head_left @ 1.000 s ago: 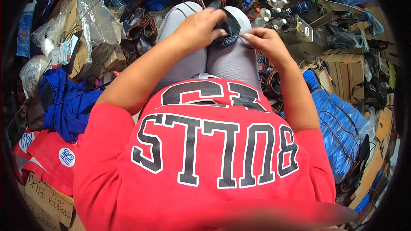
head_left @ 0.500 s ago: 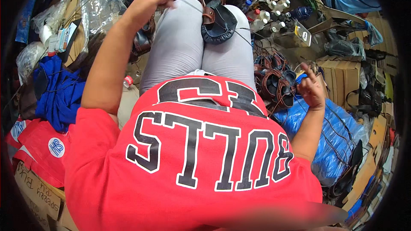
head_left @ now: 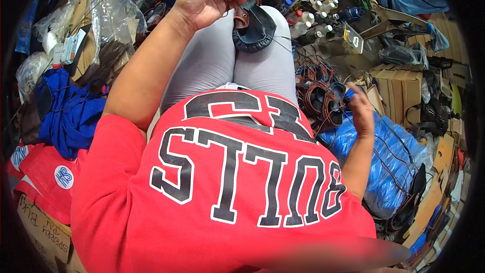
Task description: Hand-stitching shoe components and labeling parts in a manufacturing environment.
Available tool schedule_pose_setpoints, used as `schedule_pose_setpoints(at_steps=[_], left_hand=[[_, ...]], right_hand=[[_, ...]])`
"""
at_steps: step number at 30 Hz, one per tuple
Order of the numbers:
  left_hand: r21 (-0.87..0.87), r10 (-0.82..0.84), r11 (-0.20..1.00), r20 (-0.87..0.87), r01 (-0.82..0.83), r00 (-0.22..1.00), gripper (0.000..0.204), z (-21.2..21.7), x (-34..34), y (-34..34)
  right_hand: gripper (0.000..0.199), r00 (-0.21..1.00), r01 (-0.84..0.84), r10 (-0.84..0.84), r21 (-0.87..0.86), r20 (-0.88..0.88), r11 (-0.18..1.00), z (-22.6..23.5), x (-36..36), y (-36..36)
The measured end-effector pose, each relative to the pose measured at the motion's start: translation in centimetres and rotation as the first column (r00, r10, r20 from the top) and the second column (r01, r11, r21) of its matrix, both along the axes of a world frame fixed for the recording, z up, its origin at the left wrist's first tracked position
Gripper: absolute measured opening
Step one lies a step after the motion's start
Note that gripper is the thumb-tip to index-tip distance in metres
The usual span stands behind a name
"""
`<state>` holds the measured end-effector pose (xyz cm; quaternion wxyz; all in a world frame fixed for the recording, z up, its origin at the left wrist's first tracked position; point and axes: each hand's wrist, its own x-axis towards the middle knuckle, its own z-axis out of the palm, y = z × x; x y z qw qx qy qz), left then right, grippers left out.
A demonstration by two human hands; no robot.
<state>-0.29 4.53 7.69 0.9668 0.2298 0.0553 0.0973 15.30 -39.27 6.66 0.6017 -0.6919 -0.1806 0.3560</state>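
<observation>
A dark leather shoe upper with a brown strap [head_left: 255,33] rests across my grey-trousered knees, its rounded black toe toward me. My left hand [head_left: 209,0] is just above and left of it, palm turned up, fingers curled in a pinch. Whatever sits between those fingertips is too small to make out. A thin dark thread leads off the shoe upper's right side. Away to the right, my right hand [head_left: 361,114] is raised beside the blue plastic bundle, fingers bent together and slightly blurred; anything in them is hidden.
Several brown and black shoe uppers [head_left: 323,93] are heaped right of my thighs, near a blue plastic-wrapped bundle [head_left: 391,156]. Small bottles [head_left: 316,17] stand beyond my knees. Cardboard boxes [head_left: 399,91] are at right; blue cloth [head_left: 68,111] and red bags [head_left: 48,177] lie at left.
My left hand has moved right, close over the shoe upper, and turned its palm up. My right hand has shifted slightly down and left. The shoe upper stays on my knees.
</observation>
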Motion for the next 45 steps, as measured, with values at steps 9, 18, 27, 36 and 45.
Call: schedule_pose_setpoints(at_steps=[9,18,27,36,45], left_hand=[[0.194,-0.135,0.963,-0.245,0.185,0.96,0.046,-2.5,-0.2,5.7],[0.991,0.388,0.123,-0.1,0.056,0.916,0.026,-1.9,-1.2,8.4],[0.938,-0.081,-0.318,-0.172,0.138,0.982,0.023,-3.1,4.2,-2.5],[0.953,-0.146,-0.268,-0.187,0.143,0.971,0.026,-4.1,5.3,-2.5],[0.921,-0.281,-0.016,-0.378,0.39,0.882,0.022,-4.0,5.7,-1.3]], right_hand=[[0.04,0.429,0.174,0.557,-0.67,0.711,0.722,-6.5,-2.3,-1.9],[0.049,0.828,0.528,-0.352,-0.395,0.436,0.752,-3.2,0.6,-0.3],[0.031,0.386,-0.352,0.748,-0.663,0.54,0.66,4.1,-2.3,23.9],[0.023,0.375,-0.468,0.826,-0.684,0.42,0.56,3.8,-2.6,21.9],[0.017,0.636,-0.335,0.486,-0.353,0.599,0.873,4.0,-3.7,19.2]])
